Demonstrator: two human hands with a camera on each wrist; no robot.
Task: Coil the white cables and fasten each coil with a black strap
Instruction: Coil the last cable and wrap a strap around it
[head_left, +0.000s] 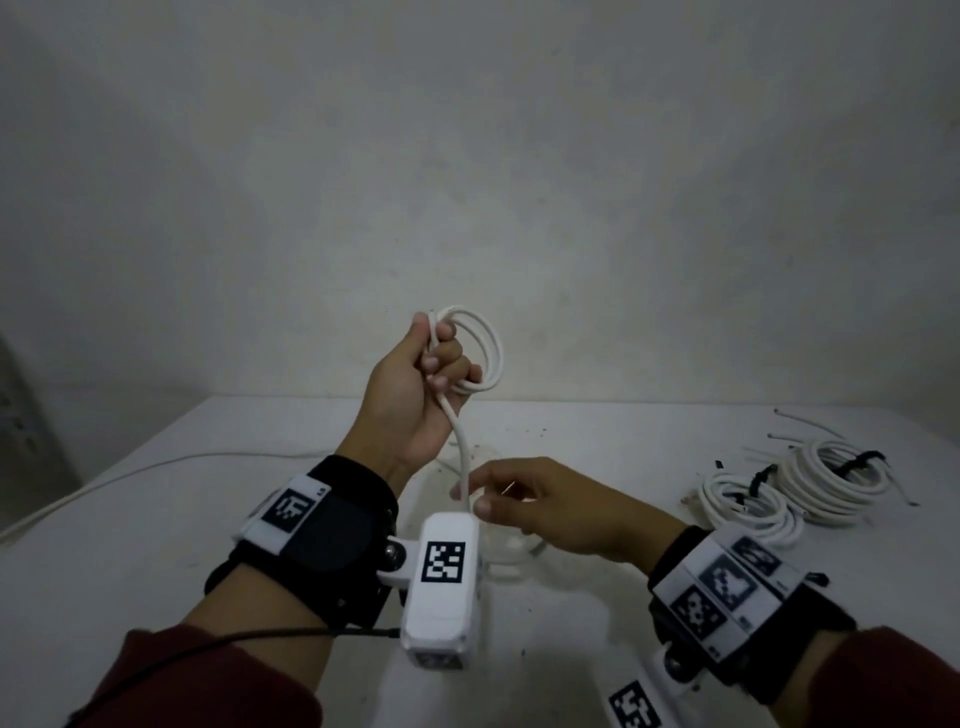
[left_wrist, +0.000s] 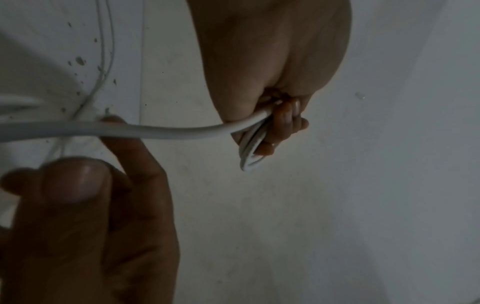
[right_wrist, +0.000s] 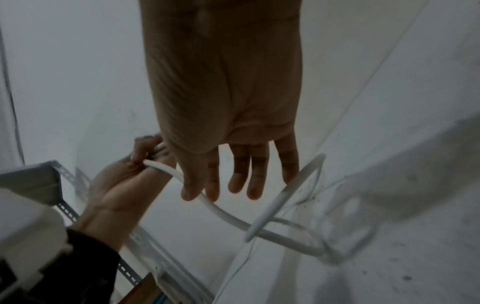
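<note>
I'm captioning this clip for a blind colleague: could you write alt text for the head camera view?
The left hand holds up a small coil of white cable, its fingers curled round the loops, while the right hand pinches the strand hanging below it above a white table. Two finished coils, each bound with a black strap, lie at the table's right.

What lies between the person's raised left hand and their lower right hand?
A single stretch of white round cable runs from the coil gripped in the left hand down to the right hand, which pinches it; the head view shows this.
</note>
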